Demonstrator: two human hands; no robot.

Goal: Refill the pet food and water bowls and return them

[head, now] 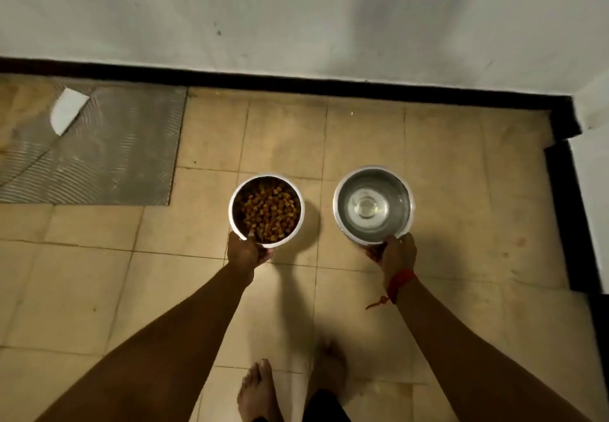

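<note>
Kibble in brown cubes lies in the round steel food bowl, its near rim gripped by the left hand. Clear water sits in the wider steel water bowl, gripped by the right hand. A ribbed grey mat lies at ten o'clock.

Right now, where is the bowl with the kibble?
In the head view the kibble bowl is left of centre, held at its near rim by the left hand, with the water bowl to its right.
</note>
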